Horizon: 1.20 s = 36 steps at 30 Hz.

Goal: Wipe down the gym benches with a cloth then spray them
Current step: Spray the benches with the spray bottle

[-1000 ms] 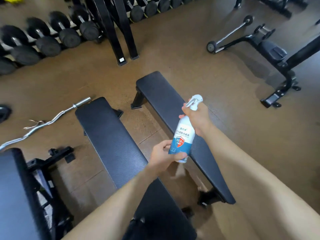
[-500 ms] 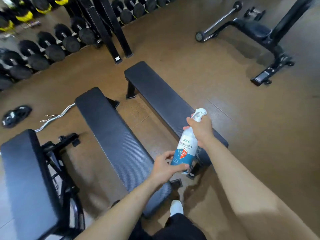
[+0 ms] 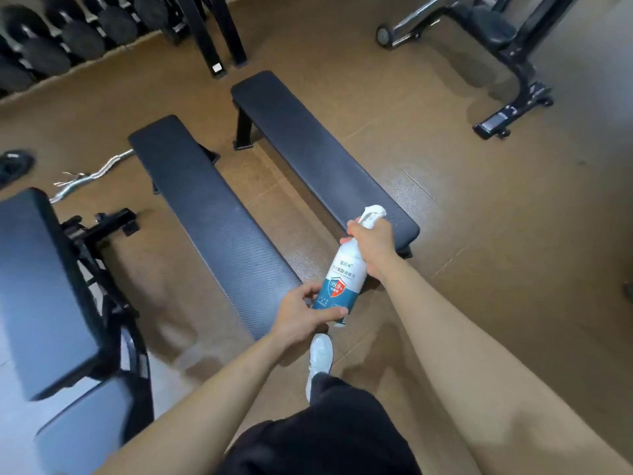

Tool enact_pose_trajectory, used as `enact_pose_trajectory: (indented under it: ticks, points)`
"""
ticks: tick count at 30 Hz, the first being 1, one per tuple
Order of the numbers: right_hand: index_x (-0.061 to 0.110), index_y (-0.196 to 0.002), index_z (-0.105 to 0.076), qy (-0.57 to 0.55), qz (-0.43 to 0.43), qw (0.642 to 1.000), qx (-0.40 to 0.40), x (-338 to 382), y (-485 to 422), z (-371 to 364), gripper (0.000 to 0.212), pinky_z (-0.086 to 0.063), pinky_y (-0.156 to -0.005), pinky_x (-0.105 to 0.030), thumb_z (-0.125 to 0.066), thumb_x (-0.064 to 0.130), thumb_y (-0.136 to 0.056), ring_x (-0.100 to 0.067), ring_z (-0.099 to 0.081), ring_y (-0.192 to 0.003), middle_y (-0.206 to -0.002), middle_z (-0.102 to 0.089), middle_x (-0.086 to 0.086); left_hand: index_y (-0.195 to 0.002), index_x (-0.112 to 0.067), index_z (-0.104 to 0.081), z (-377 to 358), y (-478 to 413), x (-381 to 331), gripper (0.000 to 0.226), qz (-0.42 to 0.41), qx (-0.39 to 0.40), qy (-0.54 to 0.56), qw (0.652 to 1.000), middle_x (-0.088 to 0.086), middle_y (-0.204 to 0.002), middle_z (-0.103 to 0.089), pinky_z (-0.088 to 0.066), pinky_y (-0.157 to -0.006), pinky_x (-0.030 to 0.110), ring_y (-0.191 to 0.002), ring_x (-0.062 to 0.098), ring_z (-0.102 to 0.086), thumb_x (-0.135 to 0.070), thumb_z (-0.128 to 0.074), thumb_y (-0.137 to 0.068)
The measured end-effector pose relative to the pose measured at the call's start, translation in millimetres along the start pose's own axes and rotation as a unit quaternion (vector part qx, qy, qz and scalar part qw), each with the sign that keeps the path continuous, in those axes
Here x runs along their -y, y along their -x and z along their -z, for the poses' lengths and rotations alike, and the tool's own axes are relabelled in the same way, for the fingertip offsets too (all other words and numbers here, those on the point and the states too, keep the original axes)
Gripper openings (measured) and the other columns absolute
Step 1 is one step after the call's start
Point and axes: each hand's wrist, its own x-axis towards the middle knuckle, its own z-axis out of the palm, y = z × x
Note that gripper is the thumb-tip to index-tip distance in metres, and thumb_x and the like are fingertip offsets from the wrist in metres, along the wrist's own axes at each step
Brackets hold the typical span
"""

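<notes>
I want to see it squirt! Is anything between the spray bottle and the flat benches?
Nothing visible. The left hand and right hand hold the white-and-teal plastic spray bottle by the near ends of two black padded benches, only air between.

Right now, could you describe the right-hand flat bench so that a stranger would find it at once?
Find the black frame posts beside the dumbbells. Before them two flat benches lie side by side. Yours is the right flat bench: unlike the left flat bench, it starts nearer the posts, and the spray bottle is held at its near end.
</notes>
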Motion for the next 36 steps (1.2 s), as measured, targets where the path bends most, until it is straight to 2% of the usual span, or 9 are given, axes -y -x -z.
enact_pose_trajectory:
  ticks: [4,7,11,14,18,24,29,32,36]
  points:
    - [0.014,-0.105,-0.06,0.045,0.01,0.998,0.053,-26,45,-29,0.024,-0.064,-0.07,-0.042,-0.076,0.018,-0.087,-0.027,-0.077,-0.07,-0.1,-0.072,-0.01,-0.109,-0.017,-0.07,11,50,39,0.04,0.003,-0.04,0.053,0.998,-0.005,-0.098,-0.068,-0.049,-0.062,0.007,-0.072,-0.015,-0.062,-0.02,-0.091,-0.075]
    - [0.02,-0.103,-0.063,0.109,0.035,0.991,0.076,-49,84,-49,0.029,-0.064,-0.076,-0.05,-0.079,0.03,-0.081,-0.026,-0.078,-0.073,-0.096,-0.075,-0.003,-0.112,-0.018,-0.071,13,94,72,0.047,0.003,-0.071,0.107,0.992,-0.007,-0.102,-0.072,-0.053,-0.069,0.014,-0.086,-0.001,-0.069,-0.025,-0.094,-0.07]
    - [0.019,-0.099,-0.061,0.151,0.055,0.982,0.101,-81,145,-76,0.016,-0.065,-0.072,-0.044,-0.074,0.023,-0.091,-0.022,-0.077,-0.07,-0.094,-0.073,-0.006,-0.116,-0.019,-0.069,14,153,121,0.057,0.006,-0.116,0.151,0.982,-0.004,-0.108,-0.072,-0.063,-0.082,0.029,-0.099,0.013,-0.071,-0.031,-0.095,-0.067]
    - [0.021,-0.097,-0.061,0.16,0.068,0.975,0.138,-108,187,-93,0.017,-0.064,-0.071,-0.043,-0.075,0.025,-0.088,-0.026,-0.077,-0.074,-0.101,-0.072,-0.012,-0.116,-0.02,-0.068,18,196,151,0.056,0.009,-0.153,0.163,0.975,-0.008,-0.107,-0.07,-0.059,-0.076,0.02,-0.098,0.008,-0.068,-0.03,-0.095,-0.068]
    - [0.019,-0.115,-0.058,0.213,0.094,0.951,0.205,-131,239,-120,0.027,-0.06,-0.062,-0.028,-0.073,0.027,-0.093,-0.02,-0.076,-0.078,-0.103,-0.069,-0.003,-0.117,-0.024,-0.064,21,246,182,0.051,0.029,-0.195,0.193,0.961,-0.008,-0.112,-0.067,-0.06,-0.08,0.021,-0.1,0.009,-0.068,-0.032,-0.09,-0.074]
    - [0.013,-0.101,-0.056,0.235,0.09,0.926,0.28,-154,290,-164,0.013,-0.058,-0.057,-0.027,-0.067,0.019,-0.097,-0.015,-0.072,-0.059,-0.091,-0.067,-0.005,-0.113,-0.025,-0.067,30,298,210,0.052,0.04,-0.296,0.236,0.925,-0.005,-0.11,-0.069,-0.062,-0.075,0.024,-0.091,-0.003,-0.07,-0.031,-0.094,-0.07]
    - [0.016,-0.117,-0.057,0.254,0.103,0.88,0.387,-165,319,-195,0.026,-0.053,-0.048,-0.017,-0.069,0.026,-0.097,-0.008,-0.074,-0.061,-0.101,-0.069,-0.002,-0.116,-0.019,-0.07,30,326,222,0.062,0.059,-0.372,0.291,0.879,0.001,-0.109,-0.074,-0.063,-0.079,0.032,-0.096,0.017,-0.074,-0.035,-0.097,-0.062]
    - [0.016,-0.122,-0.057,0.263,0.091,0.866,0.417,-172,333,-206,0.03,-0.053,-0.049,-0.016,-0.068,0.028,-0.097,-0.014,-0.074,-0.065,-0.104,-0.069,-0.002,-0.113,-0.021,-0.071,26,334,230,0.067,0.075,-0.407,0.303,0.858,0.001,-0.105,-0.077,-0.063,-0.079,0.034,-0.097,0.02,-0.075,-0.041,-0.099,-0.056]
    - [0.008,-0.112,-0.059,0.259,0.094,0.867,0.415,-182,342,-213,0.021,-0.053,-0.051,-0.017,-0.066,0.022,-0.099,-0.014,-0.07,-0.064,-0.1,-0.07,-0.01,-0.114,-0.015,-0.072,29,344,238,0.057,0.075,-0.423,0.309,0.848,0.004,-0.103,-0.078,-0.062,-0.075,0.029,-0.094,0.022,-0.076,-0.022,-0.098,-0.064]
